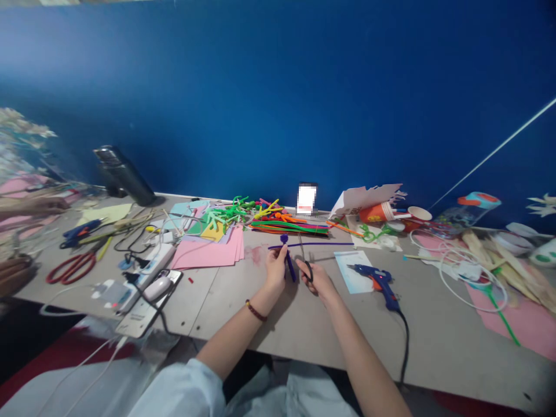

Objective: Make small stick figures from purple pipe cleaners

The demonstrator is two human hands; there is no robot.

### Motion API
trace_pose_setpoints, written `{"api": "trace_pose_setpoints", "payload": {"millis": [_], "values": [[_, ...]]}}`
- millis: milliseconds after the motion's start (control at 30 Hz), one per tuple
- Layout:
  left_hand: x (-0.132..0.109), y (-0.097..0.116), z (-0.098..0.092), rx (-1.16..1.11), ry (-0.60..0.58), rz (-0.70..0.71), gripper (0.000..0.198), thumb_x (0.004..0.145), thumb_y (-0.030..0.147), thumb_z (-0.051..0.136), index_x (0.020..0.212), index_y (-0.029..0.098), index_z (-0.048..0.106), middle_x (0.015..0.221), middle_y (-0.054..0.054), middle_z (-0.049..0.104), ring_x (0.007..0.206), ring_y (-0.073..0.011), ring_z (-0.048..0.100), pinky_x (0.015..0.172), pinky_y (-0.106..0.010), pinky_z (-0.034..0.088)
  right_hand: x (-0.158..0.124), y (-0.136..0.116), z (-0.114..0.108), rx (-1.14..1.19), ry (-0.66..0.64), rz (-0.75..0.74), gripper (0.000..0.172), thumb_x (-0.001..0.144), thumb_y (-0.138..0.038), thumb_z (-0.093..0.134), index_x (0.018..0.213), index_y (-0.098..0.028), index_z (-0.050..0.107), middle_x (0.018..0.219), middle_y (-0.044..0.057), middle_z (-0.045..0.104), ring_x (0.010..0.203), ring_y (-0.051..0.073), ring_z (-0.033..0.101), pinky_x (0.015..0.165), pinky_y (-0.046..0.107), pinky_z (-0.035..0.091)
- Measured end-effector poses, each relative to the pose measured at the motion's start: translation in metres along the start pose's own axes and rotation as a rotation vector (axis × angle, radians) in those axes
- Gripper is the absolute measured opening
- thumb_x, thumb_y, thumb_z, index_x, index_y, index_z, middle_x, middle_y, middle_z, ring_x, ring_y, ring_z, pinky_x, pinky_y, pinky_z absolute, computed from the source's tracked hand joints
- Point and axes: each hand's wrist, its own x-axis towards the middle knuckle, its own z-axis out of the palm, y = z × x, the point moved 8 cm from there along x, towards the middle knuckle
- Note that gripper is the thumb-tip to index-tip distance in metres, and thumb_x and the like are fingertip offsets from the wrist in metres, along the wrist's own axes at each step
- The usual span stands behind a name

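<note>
My left hand (275, 270) pinches a bent purple pipe cleaner (284, 238) with a small coiled knob at its top and strands hanging below the fingers. My right hand (320, 280) is closed around the dark handles of a pair of scissors (309, 271), whose blades point away from me, just right of the purple piece. Whether the blades touch it, I cannot tell. Behind both hands a straight purple pipe cleaner (334, 244) lies across the table. Farther back is a bundle of coloured pipe cleaners (291, 228).
To the right, a blue glue gun (377, 277) rests partly on a light card, its cord running off the front edge. Pink paper sheets (208, 255), a power strip (150, 269) and red-handled scissors (72, 268) lie left. Another person's hand (35, 205) shows at far left.
</note>
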Motion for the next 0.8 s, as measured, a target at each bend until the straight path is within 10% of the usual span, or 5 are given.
{"api": "trace_pose_setpoints", "payload": {"millis": [800], "values": [[-0.0044, -0.0024, 0.0073, -0.107, -0.067, -0.059, 0.033, 0.061, 0.041, 0.075, 0.065, 0.014, 0.055, 0.058, 0.001, 0.058, 0.052, -0.0102, 0.054, 0.054, -0.024, 0.042, 0.0016, 0.0035, 0.0018, 0.022, -0.016, 0.008, 0.043, 0.068, -0.057, 0.064, 0.058, -0.018, 0.048, 0.038, -0.006, 0.045, 0.027, 0.002, 0.026, 0.028, 0.015, 0.013]]}}
